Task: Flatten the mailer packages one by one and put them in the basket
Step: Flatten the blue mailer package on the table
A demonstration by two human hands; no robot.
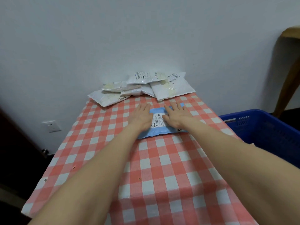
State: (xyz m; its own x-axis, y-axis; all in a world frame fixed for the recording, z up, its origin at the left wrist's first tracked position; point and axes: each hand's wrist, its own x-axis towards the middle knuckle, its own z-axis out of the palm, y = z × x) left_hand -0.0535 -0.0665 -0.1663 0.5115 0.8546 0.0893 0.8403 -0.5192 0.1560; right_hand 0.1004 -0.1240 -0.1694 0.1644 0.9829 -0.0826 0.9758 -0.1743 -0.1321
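Both hands lie palm-down with fingers straight on the blue mailer (159, 131). The left hand (141, 116) covers its left part and the right hand (177, 116) its right part. The hands are set side by side and apart, and the white label (157, 121) shows in the gap between them. Neither hand grips anything. The left fingertips reach past the mailer's far left corner onto the cloth. The mailer lies flat on the red-and-white checked tablecloth (162, 168), about mid-width and in the far half of the table. Open cloth runs from the mailer's near edge to the near edge of the table, crossed only by the two forearms. Bare cloth also lies to either side of the mailer. The far edge of the table meets the white wall (146, 38), and the pile of white mailers (146, 85) takes up that edge. The pile is stacked loosely and overlapping, near the fingertips but not touching them. At the right edge the cloth hangs over, and the blue basket (267, 127) stands just beside it, its rim lower than the tabletop. Beyond the basket a wooden furniture leg (285, 82) slants up along the right margin. At the left edge the cloth drops toward a dark door (16, 151). A wall socket (52, 126) sits low on the wall between the door and the table. Small holes show in the cloth near its left edge.
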